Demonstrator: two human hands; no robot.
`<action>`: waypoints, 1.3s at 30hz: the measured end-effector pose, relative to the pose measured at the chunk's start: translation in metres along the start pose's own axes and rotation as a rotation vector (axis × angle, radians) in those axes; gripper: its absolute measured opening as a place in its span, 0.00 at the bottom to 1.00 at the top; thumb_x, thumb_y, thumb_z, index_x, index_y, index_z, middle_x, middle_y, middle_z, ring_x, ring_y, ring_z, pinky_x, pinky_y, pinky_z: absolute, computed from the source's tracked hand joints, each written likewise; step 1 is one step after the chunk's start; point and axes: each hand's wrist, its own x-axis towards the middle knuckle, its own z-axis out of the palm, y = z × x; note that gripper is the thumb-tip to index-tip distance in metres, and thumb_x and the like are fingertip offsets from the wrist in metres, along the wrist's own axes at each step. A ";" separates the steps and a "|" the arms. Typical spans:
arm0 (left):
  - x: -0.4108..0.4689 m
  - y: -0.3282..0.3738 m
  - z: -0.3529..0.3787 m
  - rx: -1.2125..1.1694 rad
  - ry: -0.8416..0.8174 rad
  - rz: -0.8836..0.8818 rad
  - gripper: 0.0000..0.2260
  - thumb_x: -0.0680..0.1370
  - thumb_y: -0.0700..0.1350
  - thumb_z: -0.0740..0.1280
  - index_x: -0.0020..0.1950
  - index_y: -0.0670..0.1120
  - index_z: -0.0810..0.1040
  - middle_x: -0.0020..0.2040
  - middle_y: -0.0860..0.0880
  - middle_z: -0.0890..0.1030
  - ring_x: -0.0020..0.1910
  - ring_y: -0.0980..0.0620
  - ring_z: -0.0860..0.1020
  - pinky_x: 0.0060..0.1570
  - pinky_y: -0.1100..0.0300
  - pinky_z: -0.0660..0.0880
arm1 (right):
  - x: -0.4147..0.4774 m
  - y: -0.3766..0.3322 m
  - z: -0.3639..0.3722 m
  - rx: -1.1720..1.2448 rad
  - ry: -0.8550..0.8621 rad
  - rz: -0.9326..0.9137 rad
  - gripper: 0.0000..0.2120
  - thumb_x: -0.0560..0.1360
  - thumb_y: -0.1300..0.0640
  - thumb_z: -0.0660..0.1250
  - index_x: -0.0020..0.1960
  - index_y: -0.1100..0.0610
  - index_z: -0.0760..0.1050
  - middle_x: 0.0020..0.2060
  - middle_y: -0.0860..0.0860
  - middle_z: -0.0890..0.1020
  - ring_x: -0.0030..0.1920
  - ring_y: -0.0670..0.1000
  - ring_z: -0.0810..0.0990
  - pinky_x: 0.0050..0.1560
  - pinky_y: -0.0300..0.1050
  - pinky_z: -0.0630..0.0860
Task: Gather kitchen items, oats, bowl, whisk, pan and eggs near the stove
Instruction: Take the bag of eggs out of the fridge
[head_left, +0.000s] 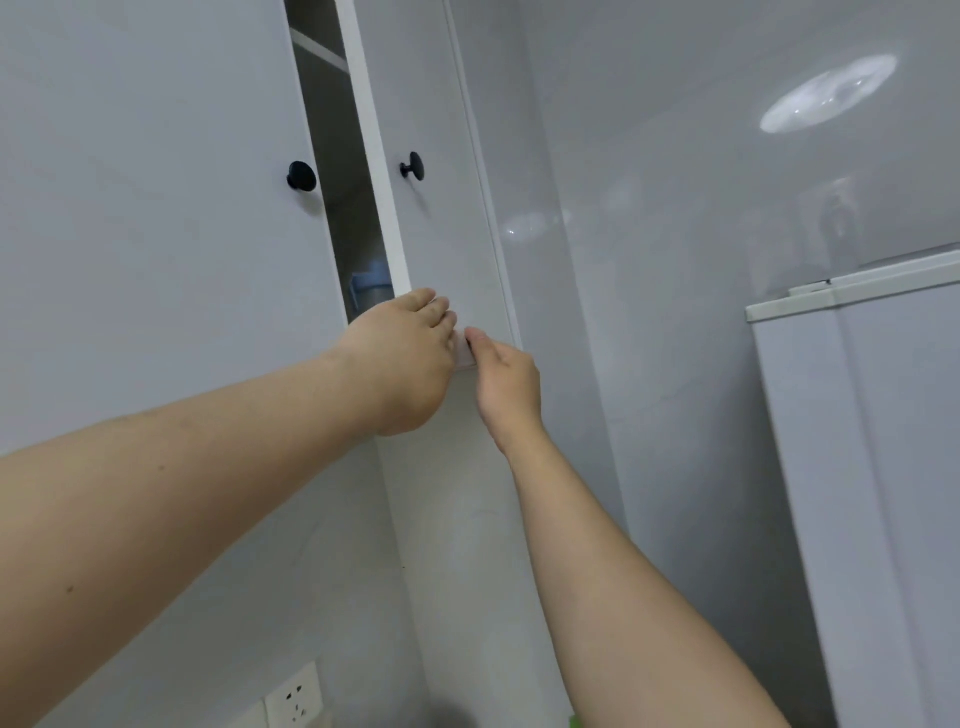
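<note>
Both hands meet at the lower edge of the half-open cabinet door (441, 234), near the frame's centre. The left hand (410, 358) curls its fingers over the door's bottom corner, and the right hand (506, 384), just beside it at 3 o'clock, pinches the same edge with its thumb on top. Its other fingers are hidden. In the dark gap at 11 o'clock from the left hand stands a greyish container (370, 288) with a bluish top. Only a sliver of it shows, so its contents cannot be told. A shelf (322, 52) crosses the gap higher up. Each door carries a black knob (413, 166), and the closed left door (156, 208) fills 9 to 11 o'clock. Glossy pale wall (675, 260) runs to a white fridge (857, 467) at 4 o'clock. A socket (293, 696) sits at 7 o'clock, cut by the frame's bottom edge.
</note>
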 end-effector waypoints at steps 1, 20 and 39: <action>0.000 0.003 0.004 -0.015 -0.022 -0.017 0.27 0.84 0.48 0.46 0.80 0.38 0.45 0.81 0.39 0.47 0.81 0.42 0.46 0.79 0.48 0.43 | 0.000 -0.001 0.001 -0.025 -0.020 -0.017 0.23 0.82 0.48 0.59 0.30 0.54 0.64 0.22 0.44 0.65 0.29 0.47 0.64 0.34 0.45 0.61; -0.004 0.017 0.064 -0.004 -0.130 -0.137 0.32 0.82 0.48 0.48 0.79 0.37 0.35 0.80 0.38 0.37 0.80 0.41 0.38 0.78 0.46 0.40 | 0.012 0.005 0.033 -0.341 -0.174 -0.138 0.22 0.85 0.51 0.53 0.31 0.46 0.61 0.29 0.44 0.67 0.42 0.51 0.68 0.43 0.42 0.61; -0.071 0.082 0.052 -0.746 0.181 -0.181 0.32 0.82 0.50 0.53 0.81 0.40 0.46 0.81 0.41 0.45 0.80 0.44 0.41 0.78 0.53 0.38 | -0.077 -0.031 -0.005 -0.278 -0.117 -0.062 0.20 0.84 0.52 0.54 0.74 0.55 0.69 0.71 0.50 0.74 0.72 0.48 0.70 0.69 0.37 0.63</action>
